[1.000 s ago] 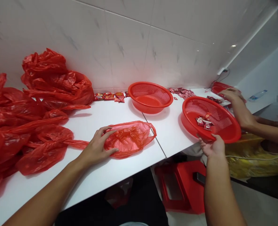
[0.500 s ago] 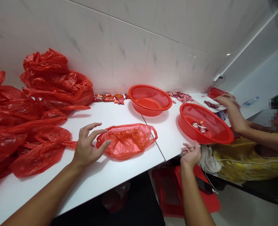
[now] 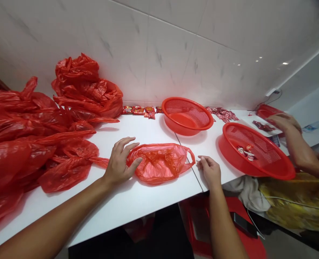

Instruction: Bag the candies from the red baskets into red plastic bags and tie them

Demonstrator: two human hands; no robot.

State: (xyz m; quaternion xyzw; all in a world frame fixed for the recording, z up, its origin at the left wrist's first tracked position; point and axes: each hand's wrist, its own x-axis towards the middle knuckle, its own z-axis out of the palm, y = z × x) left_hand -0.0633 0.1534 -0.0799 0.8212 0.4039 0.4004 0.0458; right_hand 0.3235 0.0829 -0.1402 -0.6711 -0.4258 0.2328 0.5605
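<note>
A red plastic bag [image 3: 159, 165] lies on the white table with its mouth spread open toward me and a loop handle at its right end. My left hand [image 3: 123, 160] is at the bag's left end, thumb and fingers apart around the edge there, without a visible grip. Just right of the loop handle, my right hand [image 3: 210, 172] hovers low over the table with its fingers loosely bent. Nothing shows in it, and a small gap separates it from the handle.
Filled red bags [image 3: 70, 162] crowd the left side. A red basket [image 3: 188, 129] stands behind the open bag; another basket [image 3: 256, 165] at right holds several wrapped sweets. Small red packets [image 3: 142, 110] line the wall. A co-worker's arm [image 3: 297, 144] reaches in at far right.
My right hand has moved left and up, from in front of the right basket to beside the bag's handle. The view has turned slightly left; my left hand stays at the bag.
</note>
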